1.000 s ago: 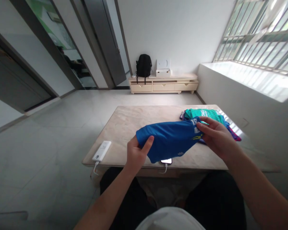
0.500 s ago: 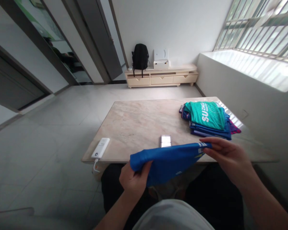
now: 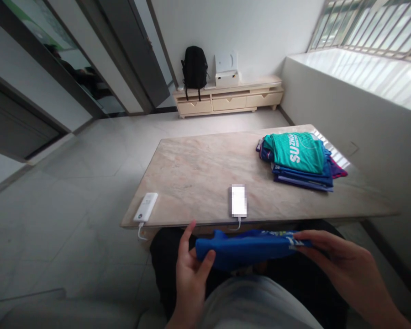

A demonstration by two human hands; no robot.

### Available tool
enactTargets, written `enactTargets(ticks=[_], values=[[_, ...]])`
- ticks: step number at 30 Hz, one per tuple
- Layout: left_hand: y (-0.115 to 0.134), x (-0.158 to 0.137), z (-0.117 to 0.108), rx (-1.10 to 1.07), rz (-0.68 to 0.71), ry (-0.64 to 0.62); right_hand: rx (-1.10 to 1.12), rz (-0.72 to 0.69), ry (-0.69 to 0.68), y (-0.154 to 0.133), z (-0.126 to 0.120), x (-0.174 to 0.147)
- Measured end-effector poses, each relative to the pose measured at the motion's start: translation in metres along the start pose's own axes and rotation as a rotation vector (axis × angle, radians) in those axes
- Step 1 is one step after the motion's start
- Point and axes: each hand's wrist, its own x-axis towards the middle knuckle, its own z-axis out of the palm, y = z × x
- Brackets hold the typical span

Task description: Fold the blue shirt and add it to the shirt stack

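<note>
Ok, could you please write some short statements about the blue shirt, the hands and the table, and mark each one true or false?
1. Both hands hold the blue shirt: the left hand at one end, the right hand at the other. True.
2. The blue shirt lies flat on the table. False: it is held in front of the table's near edge, above the lap.
3. A green shirt tops the folded pile. True.
4. The power bank sits on the pile. False: it lies at the table's near left corner.

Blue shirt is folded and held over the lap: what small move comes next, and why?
Probably carry the blue shirt, pinched at its ends by the left hand and right hand, up onto the folded pile on the table.
</note>
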Motion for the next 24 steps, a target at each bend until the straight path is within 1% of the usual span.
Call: enactTargets(ticks=[2, 4, 6, 9, 11, 12, 15, 20, 22, 24], values=[[-0.004, 0.003, -0.004, 0.121, -0.016, -0.024, -0.009, 0.026, 0.014, 0.001, 0.0, -0.003], [-0.007, 0.006, -0.007, 0.246, 0.005, -0.053, -0.025, 0.007, 0.003, 0.002, -0.001, -0.004], [-0.01, 0.009, -0.006, 0.379, 0.086, -0.073, -0.042, -0.049, -0.041, 0.001, -0.003, -0.004], [-0.012, 0.013, -0.003, 0.55, 0.271, -0.074, -0.028, -0.14, -0.099, -0.004, -0.006, -0.001], [-0.013, 0.014, -0.001, 0.605, 0.356, -0.064, -0.002, -0.197, -0.104, -0.01, -0.006, 0.001], [-0.014, 0.015, 0.0, 0.62, 0.375, -0.061, 0.009, -0.218, -0.098, -0.013, -0.006, 0.001], [-0.016, 0.015, 0.001, 0.63, 0.362, -0.06, 0.021, -0.248, -0.086, -0.018, -0.005, 0.002], [-0.016, 0.012, -0.001, 0.573, 0.226, -0.131, -0.027, -0.256, -0.043, -0.015, -0.01, 0.001], [-0.019, 0.012, -0.001, 0.566, 0.21, -0.114, -0.025, -0.268, -0.048, -0.014, -0.011, 0.001], [-0.022, 0.013, 0.0, 0.578, 0.234, -0.08, -0.008, -0.275, -0.074, -0.013, -0.012, 0.0]])
